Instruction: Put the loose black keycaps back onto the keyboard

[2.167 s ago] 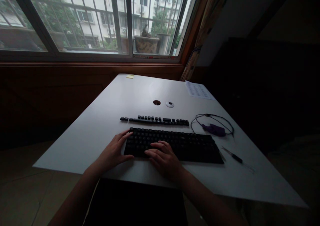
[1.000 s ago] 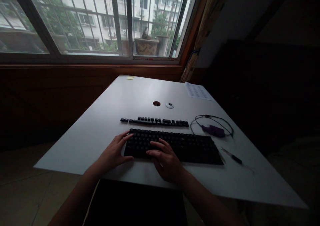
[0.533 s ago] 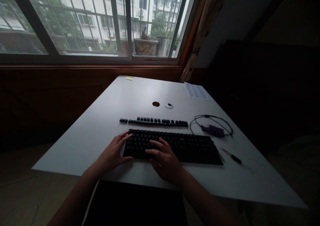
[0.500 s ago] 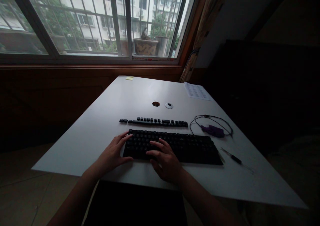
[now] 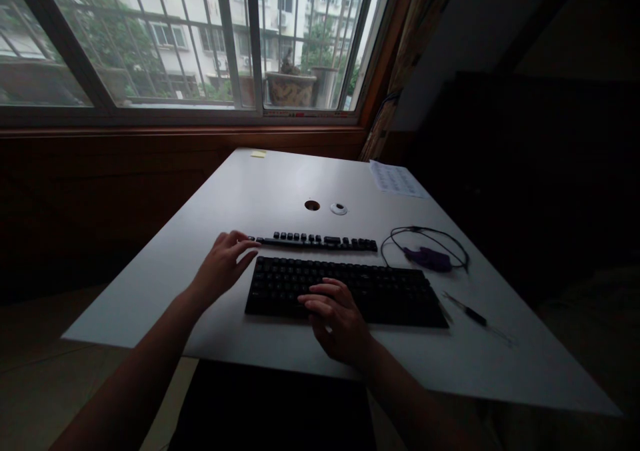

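A black keyboard [image 5: 390, 298] lies near the front of the white table, its keys too dark to make out one by one. Behind it runs a row of loose black keycaps [image 5: 300, 238], along with a long dark strip of them. My left hand [image 5: 224, 264] is at the left end of that row, thumb and index finger apart, fingertips close to the end keycaps; whether they touch is unclear. Over the keyboard's middle, my right hand [image 5: 340, 321] rests with fingers stretched out and nothing held.
Right of the keyboard lie a coiled black cable [image 5: 453, 236] with a purple wrap [image 5: 429, 258] and a thin tool with a dark handle [image 5: 475, 316]. Farther back are a cable hole [image 5: 313, 206], its round cover [image 5: 339, 208], a printed sheet [image 5: 397, 179] and a yellow note [image 5: 259, 154].
My left hand has left the keyboard's left end and moved back and left to the keycap row. The right hand has shifted slightly right over the keys.
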Demonstrator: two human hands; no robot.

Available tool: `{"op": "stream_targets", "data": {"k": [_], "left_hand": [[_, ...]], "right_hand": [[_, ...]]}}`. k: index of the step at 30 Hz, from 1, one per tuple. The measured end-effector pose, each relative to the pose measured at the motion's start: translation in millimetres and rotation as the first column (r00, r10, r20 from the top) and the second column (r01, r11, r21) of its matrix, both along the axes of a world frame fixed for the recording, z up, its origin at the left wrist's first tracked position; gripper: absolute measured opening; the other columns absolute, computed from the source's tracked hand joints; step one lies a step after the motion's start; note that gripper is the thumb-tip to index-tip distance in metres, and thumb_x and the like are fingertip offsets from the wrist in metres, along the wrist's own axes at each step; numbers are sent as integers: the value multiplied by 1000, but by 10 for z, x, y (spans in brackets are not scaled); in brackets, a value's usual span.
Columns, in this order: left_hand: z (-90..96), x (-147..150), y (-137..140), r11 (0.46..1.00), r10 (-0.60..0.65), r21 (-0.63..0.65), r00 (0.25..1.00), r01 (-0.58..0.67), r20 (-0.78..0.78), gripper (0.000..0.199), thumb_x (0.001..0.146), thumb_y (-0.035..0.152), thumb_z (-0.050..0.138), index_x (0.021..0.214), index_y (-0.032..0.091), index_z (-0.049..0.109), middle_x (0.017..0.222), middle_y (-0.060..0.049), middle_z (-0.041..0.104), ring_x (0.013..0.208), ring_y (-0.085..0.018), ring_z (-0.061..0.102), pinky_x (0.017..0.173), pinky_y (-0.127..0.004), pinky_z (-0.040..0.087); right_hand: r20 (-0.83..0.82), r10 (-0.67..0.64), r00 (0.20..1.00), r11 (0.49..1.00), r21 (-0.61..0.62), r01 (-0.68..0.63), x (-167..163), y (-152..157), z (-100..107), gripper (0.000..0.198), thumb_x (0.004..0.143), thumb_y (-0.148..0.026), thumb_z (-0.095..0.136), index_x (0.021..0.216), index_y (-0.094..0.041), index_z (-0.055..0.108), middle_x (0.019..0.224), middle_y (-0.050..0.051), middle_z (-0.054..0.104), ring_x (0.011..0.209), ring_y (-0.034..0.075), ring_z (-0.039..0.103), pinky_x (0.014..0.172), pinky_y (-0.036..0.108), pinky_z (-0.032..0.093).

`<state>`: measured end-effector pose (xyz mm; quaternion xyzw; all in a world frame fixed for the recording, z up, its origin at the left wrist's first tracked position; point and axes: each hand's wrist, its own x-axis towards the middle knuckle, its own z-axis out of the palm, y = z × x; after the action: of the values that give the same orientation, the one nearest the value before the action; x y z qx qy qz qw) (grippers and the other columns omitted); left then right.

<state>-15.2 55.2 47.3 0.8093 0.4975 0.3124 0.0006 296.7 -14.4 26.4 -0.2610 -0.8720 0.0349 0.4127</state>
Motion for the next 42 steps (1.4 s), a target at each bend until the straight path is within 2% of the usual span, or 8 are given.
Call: {"op": "stream_targets", "data": {"k": [7,13,20,29,34,37,40,42], "left_hand": [[98,153,819,999,-23,-30,982,18,-188,17,94,30,64,102,24,78,106,-10,66,100,-29,51,91,-46,48],[-15,311,1117,992,-98,-98,961,75,-258,12,88,29,71,93,24,81,104,-10,69,98,-29,52,86,-42,47],[-16,333,1219,984,-148,-137,950,114,-275,13,87,36,72,89,26,81,106,-11,69,101,-30,53,87,-42,46],[-76,303,1269,978,-178,-154,952,143,-250,7,82,30,74,83,25,79,101,-10,71,98,-29,55,84,-40,46],[-70,205,1314,979,-177,-125,974,160,-138,13,87,34,69,87,23,77,92,-8,72,91,-25,60,88,-41,49],[-29,150,1260,979,-180,-106,983,175,-35,20,93,38,63,93,20,74,87,-6,71,80,-19,64,80,-35,53],[23,136,1100,978,-187,-86,980,193,67,29,97,42,58,105,18,72,94,-6,72,74,-15,67,72,-29,56],[54,152,954,973,-214,-62,968,223,135,30,98,42,58,110,19,71,102,-7,72,81,-15,70,75,-29,57]], "right_hand": [[-150,-115,982,993,-9,115,122,44,-13,45,89,-10,55,128,-31,53,107,2,75,96,24,66,92,50,52],[-274,-190,943,982,-57,181,190,52,-16,37,91,-12,53,123,-30,56,103,4,72,93,25,62,84,47,52],[-312,-239,919,971,-87,223,224,54,-37,32,92,-13,51,120,-29,57,99,5,70,92,25,60,82,47,51],[-362,-251,898,968,-92,233,219,70,-17,30,93,-11,51,117,-28,57,97,5,68,89,24,60,79,45,52],[-364,-265,893,964,-111,241,231,75,-21,27,93,-13,50,114,-28,58,96,5,67,89,24,60,78,45,52],[-370,-261,891,965,-114,235,233,80,-27,25,94,-13,50,113,-27,58,95,5,67,88,24,60,77,44,51],[-386,-249,888,968,-120,220,225,83,-29,25,94,-12,50,113,-27,58,95,5,67,87,23,59,77,43,51],[-398,-242,885,970,-126,208,220,83,-28,26,94,-11,51,113,-26,59,95,5,66,87,22,59,77,42,51]]}}
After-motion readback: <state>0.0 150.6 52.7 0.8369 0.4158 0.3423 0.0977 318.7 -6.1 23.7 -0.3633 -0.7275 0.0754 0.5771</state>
